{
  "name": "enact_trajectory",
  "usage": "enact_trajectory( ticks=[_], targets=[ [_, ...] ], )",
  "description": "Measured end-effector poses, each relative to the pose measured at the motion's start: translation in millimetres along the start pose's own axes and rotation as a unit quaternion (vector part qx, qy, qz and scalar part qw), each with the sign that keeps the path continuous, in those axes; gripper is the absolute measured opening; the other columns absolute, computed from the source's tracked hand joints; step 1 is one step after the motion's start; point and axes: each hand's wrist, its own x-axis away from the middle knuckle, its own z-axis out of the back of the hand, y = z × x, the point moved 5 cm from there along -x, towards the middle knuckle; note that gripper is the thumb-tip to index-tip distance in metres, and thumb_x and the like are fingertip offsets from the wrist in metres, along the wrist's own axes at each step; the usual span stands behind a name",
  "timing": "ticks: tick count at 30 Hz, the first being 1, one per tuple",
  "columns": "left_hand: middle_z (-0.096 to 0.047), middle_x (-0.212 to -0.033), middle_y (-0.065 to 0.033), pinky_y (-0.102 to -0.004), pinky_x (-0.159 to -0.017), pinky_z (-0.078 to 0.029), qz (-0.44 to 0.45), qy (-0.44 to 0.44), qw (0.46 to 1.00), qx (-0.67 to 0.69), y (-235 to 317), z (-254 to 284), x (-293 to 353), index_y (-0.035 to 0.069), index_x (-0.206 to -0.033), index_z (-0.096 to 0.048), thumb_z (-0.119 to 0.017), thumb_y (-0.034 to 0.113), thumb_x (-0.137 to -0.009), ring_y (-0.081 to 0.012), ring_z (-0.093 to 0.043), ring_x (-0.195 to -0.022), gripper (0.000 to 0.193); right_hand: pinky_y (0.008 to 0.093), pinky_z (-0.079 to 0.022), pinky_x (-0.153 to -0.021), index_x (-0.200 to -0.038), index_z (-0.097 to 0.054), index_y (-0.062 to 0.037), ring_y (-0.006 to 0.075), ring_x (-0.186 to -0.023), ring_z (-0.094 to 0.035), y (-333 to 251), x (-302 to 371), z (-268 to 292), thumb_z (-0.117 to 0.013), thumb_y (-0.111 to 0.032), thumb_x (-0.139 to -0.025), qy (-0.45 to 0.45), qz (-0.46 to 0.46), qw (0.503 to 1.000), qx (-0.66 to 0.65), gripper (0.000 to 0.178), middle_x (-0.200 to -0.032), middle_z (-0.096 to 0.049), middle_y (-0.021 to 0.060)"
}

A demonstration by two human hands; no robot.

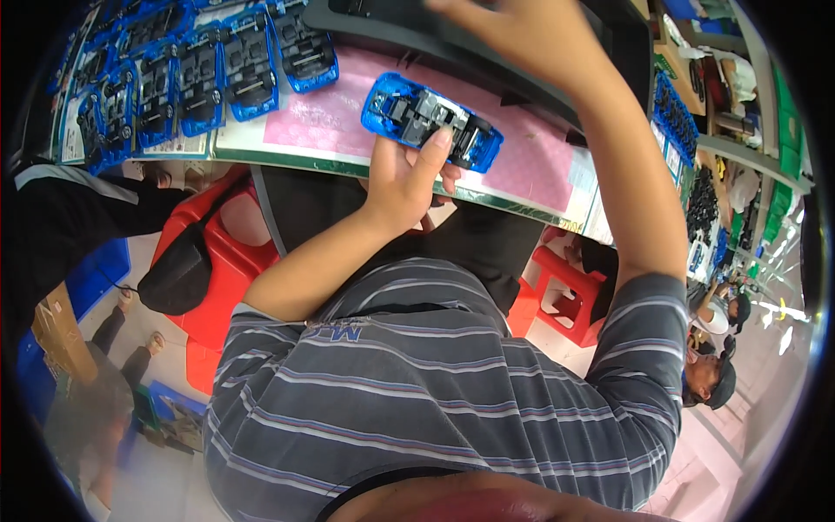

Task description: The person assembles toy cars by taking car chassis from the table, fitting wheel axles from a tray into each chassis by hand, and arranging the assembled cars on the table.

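My left hand [404, 178] is closed round a blue toy car [417, 113], held at the table's front edge. The car lies upside down, its grey and black underside with wheels facing up, and my thumb presses on that underside. Up at the top edge of the view, my right hand [531, 30] reaches over a black tray [344, 26]. One digit stretches out to the left; the other fingers are cut off by the frame, so whether they hold anything is hidden.
Several upturned blue toy cars [200, 83] stand in rows at the left of the table. More blue cars [674, 117] are at the right. A pink mat [322, 113] covers part of the tabletop. Red stools [565, 296] stand below the table, and other people [704, 374] sit off to the right.
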Motion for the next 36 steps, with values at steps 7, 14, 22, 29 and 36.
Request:
enact_trajectory(
  ticks=[7, 14, 22, 29, 36],
  targets=[
    [-0.061, -0.091, -0.0092, -0.0282, -0.054, -0.054, -0.006, -0.023, 0.998, -0.052, 1.8, -10.5, 1.0, 0.003, -0.117, -0.045, -0.055, 0.016, -0.100, -0.0157, -0.064, -0.073, 0.023, 0.0420, -0.052, -0.083, -0.094, -0.067, 0.0045, 0.0393, -0.091, -0.063, 42.4, -55.0, -82.4, -0.080, -0.018, -0.070, -0.123, 0.095, 0.985, 0.075, 0.034, -0.096, -0.064, 0.0235],
    [-0.063, -0.098, -0.0126, -0.0289, -0.054, -0.054, -0.008, -0.012, 0.999, -0.042, 4.2, -2.2, -1.6, 0.004, -0.120, -0.045, -0.054, 0.018, -0.102, -0.0172, -0.064, -0.071, 0.025, 0.0298, -0.052, -0.070, -0.102, -0.065, 0.0020, 0.0217, -0.078, -0.064, -9.8, 20.9, 11.9, -0.080, -0.011, -0.074, 0.089, -0.005, 0.996, -0.031, 0.035, -0.091, -0.062, 0.0152],
    [-0.062, -0.100, -0.0116, -0.0259, -0.052, -0.052, -0.081, -0.040, 0.996, -0.025, 1.1, -8.2, -8.8, 0.003, -0.122, -0.041, -0.058, 0.016, -0.100, -0.0136, -0.063, -0.064, 0.031, 0.0307, -0.053, -0.081, -0.110, -0.065, 0.0014, 0.0207, -0.089, -0.066, -14.8, 113.4, -19.6, -0.084, -0.009, -0.070, 0.105, 0.008, 0.992, -0.068, 0.046, -0.102, -0.066, 0.0122],
    [-0.065, -0.089, -0.0059, -0.0239, -0.051, -0.048, -0.130, -0.040, 0.975, -0.177, 5.4, -14.6, -4.8, 0.003, -0.109, -0.052, -0.060, 0.012, -0.099, -0.0092, -0.061, -0.063, 0.016, 0.0420, -0.051, -0.087, -0.108, -0.064, 0.0012, 0.0361, -0.097, -0.061, -15.1, 108.6, -48.1, -0.081, -0.015, -0.068, 0.130, 0.021, 0.991, -0.004, 0.047, -0.101, -0.065, 0.0154],
    [-0.063, -0.089, -0.0052, -0.0235, -0.052, -0.049, -0.077, -0.060, 0.985, -0.142, 8.7, -8.4, -0.3, 0.003, -0.111, -0.050, -0.061, 0.013, -0.099, -0.0092, -0.061, -0.065, 0.019, 0.0420, -0.050, -0.087, -0.110, -0.065, 0.0005, 0.0367, -0.099, -0.061, -25.0, 117.9, -39.1, -0.082, -0.016, -0.070, 0.166, 0.050, 0.985, 0.000, 0.047, -0.100, -0.065, 0.0153]
  ],
)
